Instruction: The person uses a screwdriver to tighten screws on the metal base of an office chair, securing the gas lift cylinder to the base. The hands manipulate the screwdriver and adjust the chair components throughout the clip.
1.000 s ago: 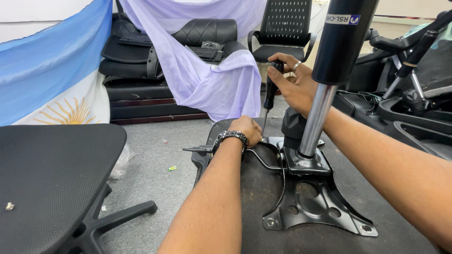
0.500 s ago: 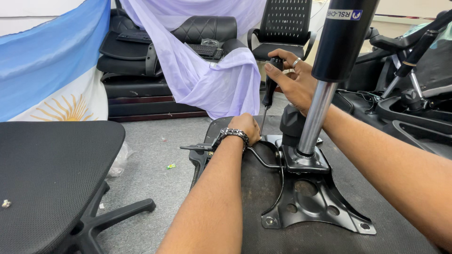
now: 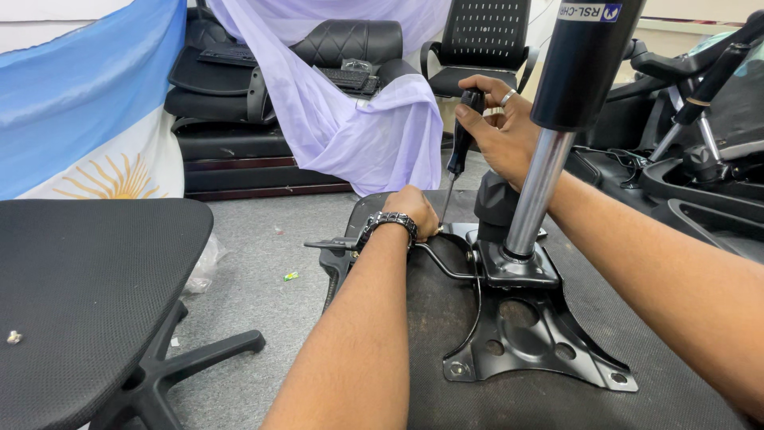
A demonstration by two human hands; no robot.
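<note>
Head view: little changed since a second ago. Right hand (image 3: 497, 127) still closed round one screwdriver (image 3: 460, 151), upright, tip at one black chair mechanism plate (image 3: 525, 334). Left hand (image 3: 412, 211) still fisted at plate's far corner; what it grips, cannot tell. One gas cylinder (image 3: 557, 119) stands on plate.

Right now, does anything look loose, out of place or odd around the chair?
Yes: a loose screw lies on the mesh seat at left, and a small green scrap sits on the floor. Nothing looks damaged.

Head view, close, looking down forward
</note>
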